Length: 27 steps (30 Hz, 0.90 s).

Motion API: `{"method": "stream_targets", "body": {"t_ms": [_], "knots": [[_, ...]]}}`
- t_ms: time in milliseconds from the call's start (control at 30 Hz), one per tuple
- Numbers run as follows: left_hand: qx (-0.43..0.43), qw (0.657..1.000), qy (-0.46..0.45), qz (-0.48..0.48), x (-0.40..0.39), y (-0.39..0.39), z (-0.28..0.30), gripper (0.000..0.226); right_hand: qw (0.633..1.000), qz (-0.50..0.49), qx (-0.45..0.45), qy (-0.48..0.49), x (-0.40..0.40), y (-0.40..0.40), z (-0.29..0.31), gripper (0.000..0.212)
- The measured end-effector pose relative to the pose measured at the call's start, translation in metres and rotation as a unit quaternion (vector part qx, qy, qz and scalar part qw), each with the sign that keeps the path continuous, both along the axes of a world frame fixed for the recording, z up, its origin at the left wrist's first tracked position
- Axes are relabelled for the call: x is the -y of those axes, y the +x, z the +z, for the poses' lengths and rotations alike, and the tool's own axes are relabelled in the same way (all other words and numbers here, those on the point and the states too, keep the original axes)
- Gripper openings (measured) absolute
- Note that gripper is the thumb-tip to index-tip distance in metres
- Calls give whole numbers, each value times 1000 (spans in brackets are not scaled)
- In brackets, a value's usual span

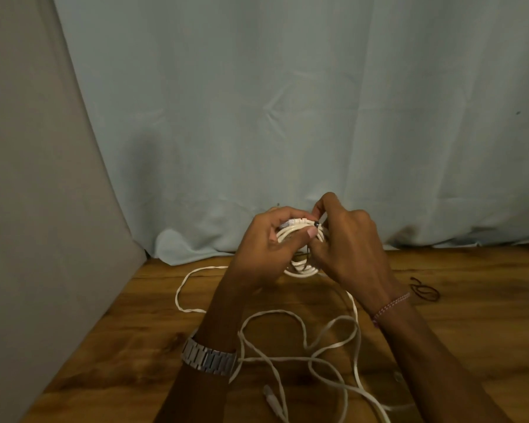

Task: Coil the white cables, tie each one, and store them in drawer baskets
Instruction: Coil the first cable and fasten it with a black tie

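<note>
A coiled white cable (301, 268) is held up over the wooden table (135, 346) between both hands. My left hand (266, 248) grips the coil's left side, thumb pressed across the strands. My right hand (345, 239) grips the right side, fingertips pinching at a small dark tie near the coil's top. Part of the coil is hidden behind the fingers. A loose white cable (300, 358) sprawls in tangled loops on the table below my forearms, with a connector end (272, 401) near the front edge.
A thin dark tie (425, 290) lies on the table to the right of my right wrist. A pale blue curtain (287, 117) hangs behind the table. A grey wall panel (28, 209) borders the left side.
</note>
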State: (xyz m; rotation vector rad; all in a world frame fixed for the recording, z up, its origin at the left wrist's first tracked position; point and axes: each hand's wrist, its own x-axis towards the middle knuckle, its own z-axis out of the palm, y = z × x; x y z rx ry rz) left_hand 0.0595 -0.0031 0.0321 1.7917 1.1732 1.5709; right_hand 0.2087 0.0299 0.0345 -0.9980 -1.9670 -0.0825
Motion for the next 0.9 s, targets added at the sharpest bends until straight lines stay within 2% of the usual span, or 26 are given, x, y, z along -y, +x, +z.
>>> {"method": "stream_targets", "body": {"t_ms": [167, 300, 467, 567, 633, 700, 800, 900], "knots": [[17, 1000, -9, -15, 1, 2, 2, 18, 999, -11, -13, -40, 0, -6, -4, 27], [41, 999, -16, -18, 3, -2, 2, 16, 991, 28, -107, -74, 2, -3, 4, 6], [56, 998, -15, -27, 3, 0, 2, 13, 985, 55, -138, -87, 5, 3, 12, 8], [66, 997, -9, -25, 3, 0, 3, 12, 972, 121, -127, -158, 3, 11, 17, 26], [69, 998, -6, -13, 2, -2, 2, 12, 944, 201, -132, -225, 3, 20, 24, 35], [72, 997, -3, -13, 2, -3, 2, 11, 924, 243, -150, -256, 3, 30, 29, 33], [59, 998, 5, -9, 3, -2, 2, 12, 923, 224, -216, -227, 3, 33, 31, 25], [44, 999, 10, -1, 3, 0, 2, 12, 912, 206, -306, -179, 5, 24, 27, 40]]}}
